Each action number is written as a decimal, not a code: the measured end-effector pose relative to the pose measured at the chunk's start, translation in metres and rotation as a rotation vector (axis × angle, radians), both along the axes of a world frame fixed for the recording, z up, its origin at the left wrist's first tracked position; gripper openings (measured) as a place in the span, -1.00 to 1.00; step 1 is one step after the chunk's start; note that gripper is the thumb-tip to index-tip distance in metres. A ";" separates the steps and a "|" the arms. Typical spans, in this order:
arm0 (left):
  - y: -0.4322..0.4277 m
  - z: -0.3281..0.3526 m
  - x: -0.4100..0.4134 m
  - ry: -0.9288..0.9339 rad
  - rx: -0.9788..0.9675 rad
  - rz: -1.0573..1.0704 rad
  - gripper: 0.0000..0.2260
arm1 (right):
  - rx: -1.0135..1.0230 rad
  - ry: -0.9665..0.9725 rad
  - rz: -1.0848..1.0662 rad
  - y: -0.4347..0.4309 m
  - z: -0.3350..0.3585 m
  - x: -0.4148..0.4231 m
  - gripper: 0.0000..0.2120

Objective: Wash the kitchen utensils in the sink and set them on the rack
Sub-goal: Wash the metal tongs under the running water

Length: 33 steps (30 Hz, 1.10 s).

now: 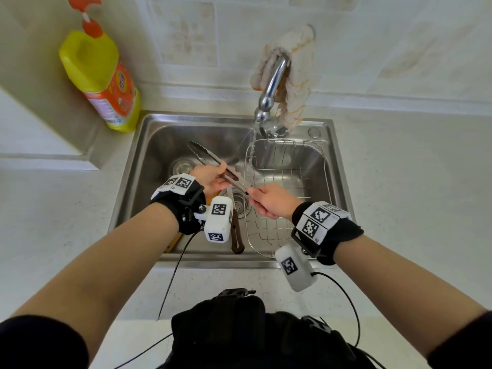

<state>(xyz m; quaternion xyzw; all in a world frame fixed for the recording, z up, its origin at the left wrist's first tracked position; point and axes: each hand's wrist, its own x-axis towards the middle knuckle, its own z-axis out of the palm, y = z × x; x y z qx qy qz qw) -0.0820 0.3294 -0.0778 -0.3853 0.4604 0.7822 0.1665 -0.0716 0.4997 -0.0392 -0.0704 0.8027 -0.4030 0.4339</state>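
Left hand (213,179) grips the tongs (205,153) mid-length; right hand (269,202) pinches their near end.

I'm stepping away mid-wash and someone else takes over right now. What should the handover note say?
Left hand grips the tongs mid-length; right hand pinches their hinge end.
Tongs are held over the sink, just left of the water stream running from the faucet.
The wire rack sits in the sink's right side.
A brown-handled knife lies in the sink by the drain.
Done: no utensil on the rack yet.
Left: rinse and rack the tongs, then the knife.
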 end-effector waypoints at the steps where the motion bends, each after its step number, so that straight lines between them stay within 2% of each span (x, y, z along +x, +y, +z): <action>1: 0.001 0.000 -0.001 0.003 -0.002 -0.005 -0.87 | 0.006 -0.007 -0.003 0.000 0.001 -0.001 -0.62; 8: 0.013 0.004 -0.006 0.086 0.039 0.016 -0.82 | -0.019 0.028 -0.137 0.009 0.002 -0.007 -0.67; 15: -0.005 0.021 -0.015 0.135 -0.057 0.088 -0.81 | -0.046 0.066 -0.243 0.007 0.005 -0.011 -0.69; 18: 0.005 0.029 -0.012 0.141 -0.057 0.034 -0.84 | -0.082 0.085 -0.301 0.001 0.006 -0.009 -0.70; 22: 0.015 0.039 -0.012 0.176 -0.127 0.047 -0.88 | -0.104 0.090 -0.284 0.000 0.003 -0.003 -0.69; 26: 0.011 0.041 -0.004 0.227 -0.250 -0.078 -0.82 | -0.113 0.089 -0.209 0.008 0.002 0.001 -0.71; 30: 0.007 0.037 0.011 0.178 -0.368 -0.175 -0.75 | -0.088 0.092 -0.247 0.005 -0.002 0.001 -0.82; 33: 0.005 0.042 0.021 0.187 -0.348 -0.386 -0.75 | -0.079 0.074 -0.240 -0.004 -0.006 -0.003 -0.69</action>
